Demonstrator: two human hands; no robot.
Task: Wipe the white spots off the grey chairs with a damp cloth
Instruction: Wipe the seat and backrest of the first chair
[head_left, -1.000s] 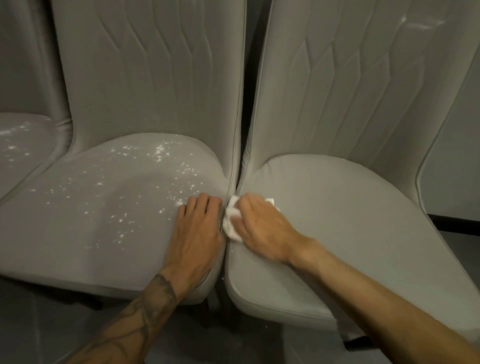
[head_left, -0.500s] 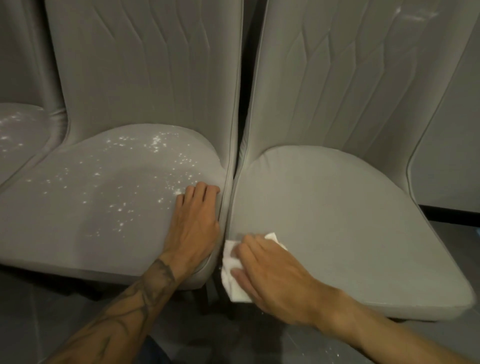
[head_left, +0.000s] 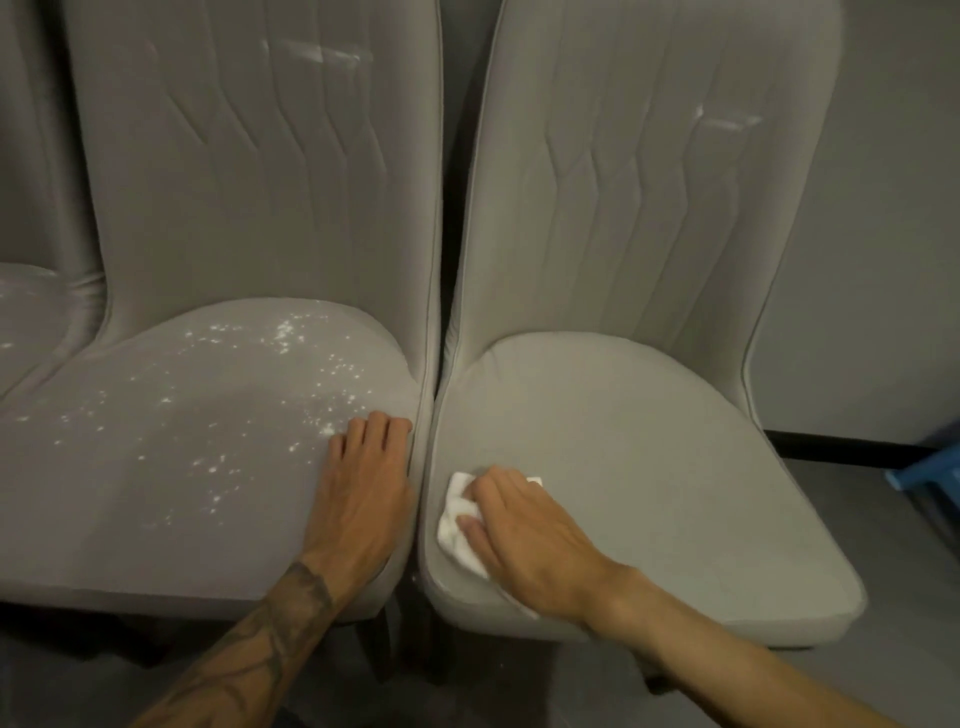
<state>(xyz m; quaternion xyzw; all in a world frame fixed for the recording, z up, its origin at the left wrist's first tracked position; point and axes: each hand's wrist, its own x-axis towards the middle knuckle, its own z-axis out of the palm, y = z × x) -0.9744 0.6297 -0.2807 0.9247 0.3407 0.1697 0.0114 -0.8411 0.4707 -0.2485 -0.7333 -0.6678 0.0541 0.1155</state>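
Cloth (head_left: 456, 535), seemingly limp and light, sits wadded at lower centre under the right hand (head_left: 530, 545), fingers (head_left: 493, 480) curled round it; left hand (head_left: 358, 499) flat, fingers together.

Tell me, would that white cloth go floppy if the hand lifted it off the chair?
Probably floppy: the white cloth is crumpled into soft folds under the right hand, so it would likely droop. It looks thin, so probably light, even damp. Pushed, it should slide along the chair seat, not roll.
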